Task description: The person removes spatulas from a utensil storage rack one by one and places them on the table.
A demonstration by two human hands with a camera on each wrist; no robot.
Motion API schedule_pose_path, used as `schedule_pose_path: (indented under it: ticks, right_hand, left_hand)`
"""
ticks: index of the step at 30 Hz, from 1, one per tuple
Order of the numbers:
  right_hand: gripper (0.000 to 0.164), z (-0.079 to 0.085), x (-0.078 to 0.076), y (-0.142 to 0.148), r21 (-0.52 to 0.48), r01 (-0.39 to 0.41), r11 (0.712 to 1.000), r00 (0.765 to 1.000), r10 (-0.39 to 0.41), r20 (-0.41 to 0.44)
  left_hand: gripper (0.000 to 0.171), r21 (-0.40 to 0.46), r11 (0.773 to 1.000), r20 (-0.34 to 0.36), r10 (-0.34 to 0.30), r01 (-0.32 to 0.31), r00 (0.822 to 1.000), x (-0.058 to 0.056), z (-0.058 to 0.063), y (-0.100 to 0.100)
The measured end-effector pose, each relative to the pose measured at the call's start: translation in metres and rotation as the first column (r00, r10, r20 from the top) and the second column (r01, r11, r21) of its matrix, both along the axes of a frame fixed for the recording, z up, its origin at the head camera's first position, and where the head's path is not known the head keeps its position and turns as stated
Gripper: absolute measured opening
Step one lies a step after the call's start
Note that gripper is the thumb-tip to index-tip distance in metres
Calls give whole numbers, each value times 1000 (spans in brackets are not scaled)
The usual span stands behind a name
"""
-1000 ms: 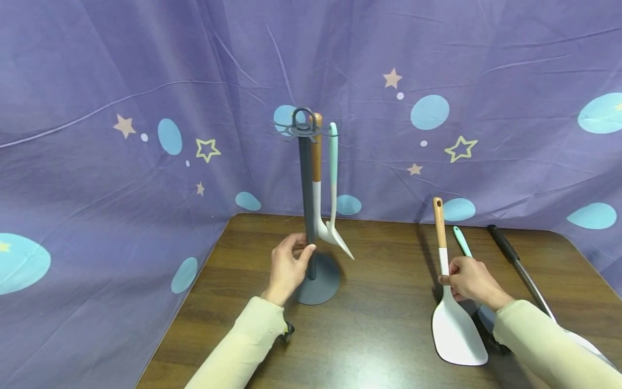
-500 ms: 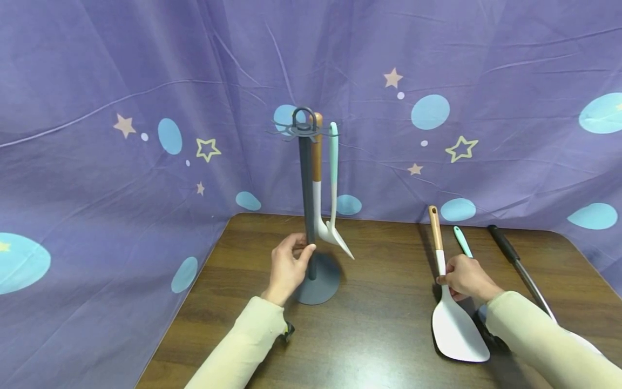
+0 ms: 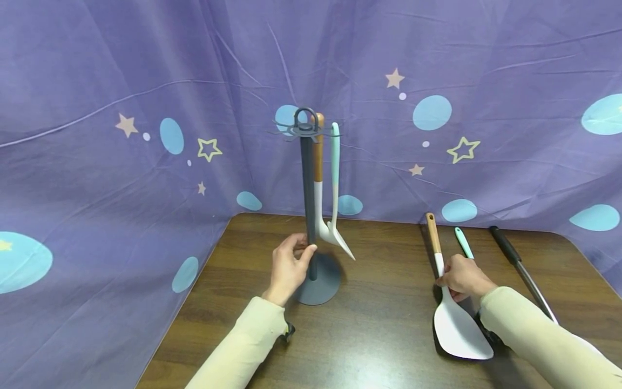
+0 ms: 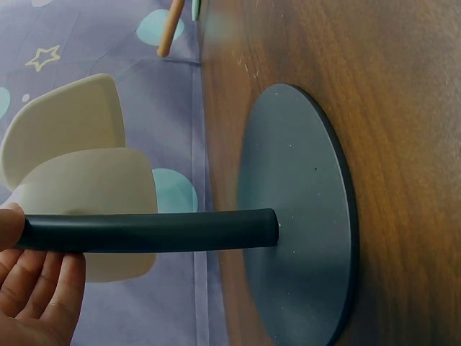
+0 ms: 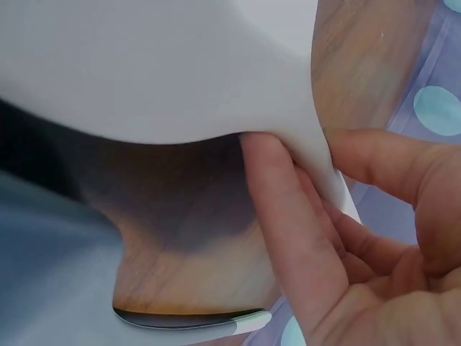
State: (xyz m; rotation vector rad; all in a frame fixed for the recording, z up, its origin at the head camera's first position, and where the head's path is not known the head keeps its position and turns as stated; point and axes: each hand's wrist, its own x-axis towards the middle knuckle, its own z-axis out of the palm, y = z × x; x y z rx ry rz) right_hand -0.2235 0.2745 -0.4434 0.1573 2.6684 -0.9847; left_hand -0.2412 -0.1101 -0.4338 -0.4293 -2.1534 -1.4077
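The right hand (image 3: 462, 276) pinches the white spatula (image 3: 461, 332) at its narrow neck, thumb on one side and fingers on the other; the left hand (image 3: 289, 265) holds the upright of the dark stand (image 3: 318, 289) low down, between thumb and fingers.

The spatula is over the right part of the table (image 3: 384, 308), blade toward the person; whether any edge touches the wood I cannot tell. It looks light and fairly stiff, probably silicone or plastic (a guess from the matt surface), so little likely to break. The neck is a sound place to hold, though the broad blade may make it swing; higher up, the wood-coloured handle should give a surer grip.

Its blade is wide, plain white and round-cornered, narrowing smoothly into a white shaft, and the handle has a dark hole near its end.

Beyond the right hand lie a mint-handled utensil (image 3: 464, 242) and a black-handled one (image 3: 505, 246). At the stand's far side hang a brown-handled utensil (image 3: 318, 162) and a mint-and-white one (image 3: 335, 162).
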Motion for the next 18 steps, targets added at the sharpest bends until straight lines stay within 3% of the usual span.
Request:
schedule_pose_path:
  ticks: [18]
  right_hand:
    - [10,-1,-8,0,8,18,1000,997,-19,75]
  left_hand:
    - [17,-21,1000,-27,10,-10,1000,-1,-1,-1]
